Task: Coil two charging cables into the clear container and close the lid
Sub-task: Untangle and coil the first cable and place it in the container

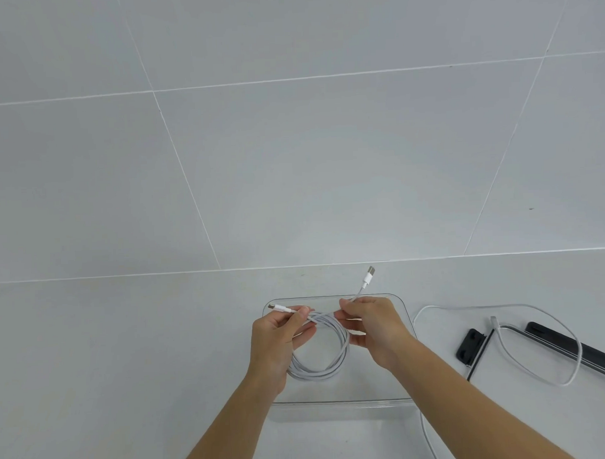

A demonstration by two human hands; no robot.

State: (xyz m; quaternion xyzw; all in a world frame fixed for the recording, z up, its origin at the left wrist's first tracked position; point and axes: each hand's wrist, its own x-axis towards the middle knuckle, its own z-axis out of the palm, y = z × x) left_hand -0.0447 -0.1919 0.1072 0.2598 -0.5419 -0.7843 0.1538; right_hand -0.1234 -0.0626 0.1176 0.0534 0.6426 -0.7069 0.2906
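Note:
A white charging cable (328,369) hangs in a round coil over the clear container (341,404), which stands on the pale surface. My left hand (276,340) pinches the coil near its small plug end, which points left. My right hand (373,326) pinches the cable just below the USB plug, which sticks up and to the right. A second white cable (542,368) lies loose on the surface to the right, looped over the lid (572,348), a clear panel with black clips.
The surface ends at a tiled wall behind the container. The second cable's tail runs down past the container's right side toward the near edge.

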